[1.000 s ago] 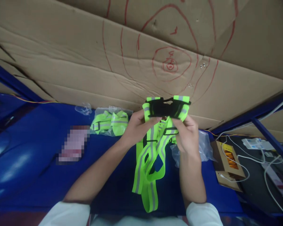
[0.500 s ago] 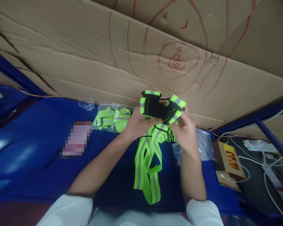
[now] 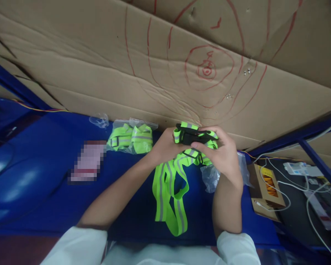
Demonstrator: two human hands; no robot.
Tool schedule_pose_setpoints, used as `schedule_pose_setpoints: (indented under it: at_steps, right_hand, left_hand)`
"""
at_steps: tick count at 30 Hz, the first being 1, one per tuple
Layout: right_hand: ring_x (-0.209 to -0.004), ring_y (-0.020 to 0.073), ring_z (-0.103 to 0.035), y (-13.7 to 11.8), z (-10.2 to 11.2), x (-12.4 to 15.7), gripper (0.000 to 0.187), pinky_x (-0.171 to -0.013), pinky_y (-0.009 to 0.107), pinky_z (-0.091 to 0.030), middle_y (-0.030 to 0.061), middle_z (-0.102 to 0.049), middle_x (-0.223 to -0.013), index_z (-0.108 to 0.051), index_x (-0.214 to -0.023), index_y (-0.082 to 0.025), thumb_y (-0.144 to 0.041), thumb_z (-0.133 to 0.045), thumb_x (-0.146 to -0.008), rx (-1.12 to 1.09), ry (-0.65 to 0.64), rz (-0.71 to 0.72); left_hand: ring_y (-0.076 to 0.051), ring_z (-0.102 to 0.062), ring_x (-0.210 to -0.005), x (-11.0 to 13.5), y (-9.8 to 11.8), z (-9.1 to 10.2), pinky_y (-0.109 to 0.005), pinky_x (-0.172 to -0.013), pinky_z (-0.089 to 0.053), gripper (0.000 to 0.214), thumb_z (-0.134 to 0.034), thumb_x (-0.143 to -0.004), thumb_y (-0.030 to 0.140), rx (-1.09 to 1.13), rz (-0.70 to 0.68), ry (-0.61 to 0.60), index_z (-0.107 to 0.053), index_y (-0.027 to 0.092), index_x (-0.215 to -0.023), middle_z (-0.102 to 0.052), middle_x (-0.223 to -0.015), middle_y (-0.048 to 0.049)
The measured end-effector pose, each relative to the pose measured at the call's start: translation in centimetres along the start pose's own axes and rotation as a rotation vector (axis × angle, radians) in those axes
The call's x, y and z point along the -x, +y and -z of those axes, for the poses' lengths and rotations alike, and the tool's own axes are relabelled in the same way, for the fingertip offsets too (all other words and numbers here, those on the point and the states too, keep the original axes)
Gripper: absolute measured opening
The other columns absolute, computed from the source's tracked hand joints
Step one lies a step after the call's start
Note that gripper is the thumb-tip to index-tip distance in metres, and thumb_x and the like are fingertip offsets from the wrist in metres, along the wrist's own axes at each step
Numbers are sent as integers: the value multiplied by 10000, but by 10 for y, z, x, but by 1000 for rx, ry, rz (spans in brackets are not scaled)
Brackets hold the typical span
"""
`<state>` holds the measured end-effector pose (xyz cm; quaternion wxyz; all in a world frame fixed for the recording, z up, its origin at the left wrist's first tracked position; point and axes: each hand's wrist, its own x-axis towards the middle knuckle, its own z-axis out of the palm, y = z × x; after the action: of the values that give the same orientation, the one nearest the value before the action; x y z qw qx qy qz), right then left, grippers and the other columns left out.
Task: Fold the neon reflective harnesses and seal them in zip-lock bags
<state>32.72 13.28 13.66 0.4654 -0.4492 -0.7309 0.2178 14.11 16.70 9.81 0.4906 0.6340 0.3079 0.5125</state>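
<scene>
Above the blue bench (image 3: 44, 176), a neon-green reflective webbing harness (image 3: 165, 187) hangs, seemingly light and floppy. The left hand (image 3: 164, 147) and right hand (image 3: 223, 154) clasp its bunched top, likely best held at the firmer black fabric panel (image 3: 191, 137).

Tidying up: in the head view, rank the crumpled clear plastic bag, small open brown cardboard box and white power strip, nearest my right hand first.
1. Crumpled clear plastic bag: just below the right hand.
2. Brown cardboard box: further right.
3. White power strip: farthest right.
</scene>
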Motion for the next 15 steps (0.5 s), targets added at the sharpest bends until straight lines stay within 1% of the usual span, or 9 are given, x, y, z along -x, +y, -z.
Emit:
schedule_pose_setpoints:
  at_steps: [2, 4, 6, 7, 8, 11, 13, 15]
  right_hand:
    - [-946, 211, -741, 0, -2, -1, 258, -882, 346, -608, -1, -787, -1013, -758, -1000, -259, -328, -889, -789, -22, 86, -1]
    - [-904, 203, -742, -2, -4, -1, 232, -847, 332, -609, -2, -793, -982, -765, -978, -254, -299, -888, -786, -17, 186, 3]
    - [-883, 199, -742, -3, -6, -1, 198, -828, 329, -609, -3, -794, -961, -769, -967, -255, -275, -874, -800, 0, 276, 16]
    - [-884, 199, -742, -4, -6, -1, 188, -825, 329, -609, -4, -794, -957, -770, -964, -258, -263, -869, -804, 5, 314, 27]
    - [-890, 199, -742, -3, -6, -2, 183, -824, 328, -609, -6, -793, -955, -771, -961, -262, -251, -867, -805, 5, 347, 43]
    - [-900, 201, -740, 0, -6, -4, 174, -825, 334, -611, -5, -791, -953, -770, -960, -269, -229, -855, -814, 0, 400, 72]
    - [-907, 209, -740, 2, -6, -5, 166, -833, 349, -616, 1, -788, -957, -769, -959, -270, -245, -853, -817, 6, 405, 74]
    - [-915, 215, -740, 4, -8, -5, 179, -838, 358, -619, 7, -786, -968, -768, -966, -270, -274, -861, -814, 3, 404, 79]
  left_hand:
    - [-234, -707, -931, 0, -2, -3, -314, -868, -561, 332, -912, -732, 368, 50, 35, 4, -774, 160, -951, -769, -942, -35]
    - [-242, -705, -1042, 1, -2, -5, -324, -936, -549, 477, -932, -717, 344, 134, 65, -16, -756, 182, -1130, -768, -1108, -50]
    - [-255, -696, -1131, 1, -2, -4, -336, -981, -540, 658, -965, -676, 310, 256, 129, -94, -708, 222, -1276, -746, -1230, -58]
    - [-257, -699, -1135, 1, -3, -3, -337, -975, -544, 709, -976, -661, 297, 318, 177, -143, -694, 237, -1308, -742, -1248, -59]
    - [-254, -711, -1106, 1, -5, -2, -334, -950, -552, 708, -979, -659, 295, 368, 236, -195, -697, 238, -1306, -749, -1231, -61]
    - [-229, -739, -956, 0, -12, -2, -322, -875, -564, 546, -957, -702, 326, 440, 398, -316, -757, 185, -1190, -780, -1093, -72]
    - [-227, -743, -933, -1, -15, -6, -330, -887, -566, 483, -950, -713, 325, 465, 445, -350, -777, 159, -1131, -786, -1060, -81]
    - [-240, -746, -985, -2, -17, -11, -345, -923, -569, 521, -961, -694, 298, 514, 432, -348, -770, 170, -1162, -782, -1115, -86]
